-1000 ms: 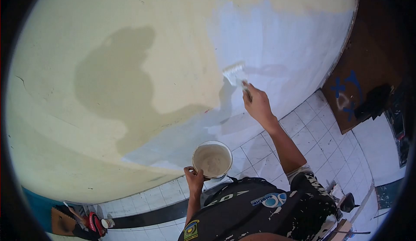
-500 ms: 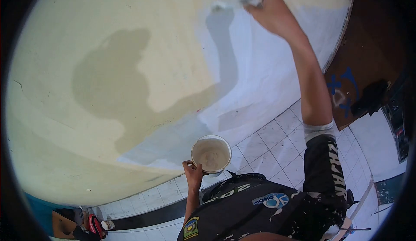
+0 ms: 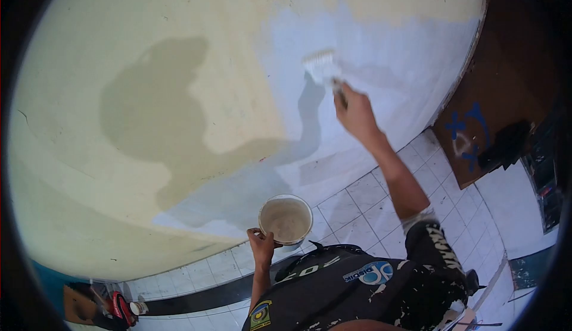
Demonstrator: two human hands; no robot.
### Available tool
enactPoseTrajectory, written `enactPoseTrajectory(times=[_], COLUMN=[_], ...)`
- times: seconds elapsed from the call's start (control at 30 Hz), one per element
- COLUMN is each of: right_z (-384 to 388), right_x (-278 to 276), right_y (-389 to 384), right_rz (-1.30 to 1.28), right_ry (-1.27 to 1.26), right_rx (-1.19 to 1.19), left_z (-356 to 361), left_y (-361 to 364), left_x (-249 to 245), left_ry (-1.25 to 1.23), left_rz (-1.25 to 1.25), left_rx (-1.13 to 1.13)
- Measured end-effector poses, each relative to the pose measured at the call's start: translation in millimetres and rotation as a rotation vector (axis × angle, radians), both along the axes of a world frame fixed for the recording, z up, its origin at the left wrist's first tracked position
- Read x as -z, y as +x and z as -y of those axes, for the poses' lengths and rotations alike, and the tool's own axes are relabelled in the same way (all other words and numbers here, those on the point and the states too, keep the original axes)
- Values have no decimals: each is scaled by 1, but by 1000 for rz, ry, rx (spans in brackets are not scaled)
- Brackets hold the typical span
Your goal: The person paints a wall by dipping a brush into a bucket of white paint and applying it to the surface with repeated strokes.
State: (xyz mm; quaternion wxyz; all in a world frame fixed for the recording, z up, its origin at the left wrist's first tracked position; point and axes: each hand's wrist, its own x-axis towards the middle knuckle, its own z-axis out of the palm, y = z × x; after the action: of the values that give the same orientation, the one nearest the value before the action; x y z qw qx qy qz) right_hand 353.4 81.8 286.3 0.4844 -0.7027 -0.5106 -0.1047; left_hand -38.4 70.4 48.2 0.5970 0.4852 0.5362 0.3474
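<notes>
My right hand (image 3: 356, 109) is closed round the handle of a wide paintbrush (image 3: 322, 66), whose bristles are at the wall, over a white-painted patch. Bare wall (image 3: 232, 87) in pale yellow surrounds that patch on the left and above. Low in front of my body, my left hand (image 3: 262, 246) grips the near left rim of a paint bucket (image 3: 286, 219). The bucket's inside is coated with whitish paint, and its mouth faces up toward me. My shadow falls across the wall left of the brush.
White floor tiles (image 3: 351, 203) run along the wall's foot. A brown board (image 3: 500, 63) with blue marks stands at the right, with dark cloth (image 3: 506, 146) hanging on it. At lower left are a red-and-black bag (image 3: 122, 310) and a small white pot (image 3: 139, 308).
My right hand has brought the brush down from the top of the white patch, and white now covers more of the wall above. The left hand and bucket have shifted slightly down.
</notes>
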Motion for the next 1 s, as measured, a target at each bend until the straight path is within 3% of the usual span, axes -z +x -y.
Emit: enactPoseTrajectory(times=[0.17,0.27,0.37,0.43,0.53,0.7,0.8,0.9,1.0], right_z=[29,36,25,12,24,26,-7,-28,-16], right_x=[96,96,34,-11,-109,-135,-65,77,196], right_y=[22,40,51,65,54,37,54,68,64], right_rz=[-179,-149,-227,-101,-29,-13,181,286,213], right_ry=[-424,-554,-397,-137,-136,176,370,270,135], right_rx=[-31,-48,-3,51,-13,-54,-22,58,62], left_z=[6,5,9,12,17,32,39,46,50], left_y=[22,38,53,60,69,74,69,62,54], left_x=[0,-10,-7,1,2,1,4,-7,-13], left_ry=[14,39,45,49,48,11,6,-13,19], left_rz=[15,-56,0,-2,-9,-13,-42,-71,-138], left_rx=[8,72,68,71,64,22,-3,-55,-107])
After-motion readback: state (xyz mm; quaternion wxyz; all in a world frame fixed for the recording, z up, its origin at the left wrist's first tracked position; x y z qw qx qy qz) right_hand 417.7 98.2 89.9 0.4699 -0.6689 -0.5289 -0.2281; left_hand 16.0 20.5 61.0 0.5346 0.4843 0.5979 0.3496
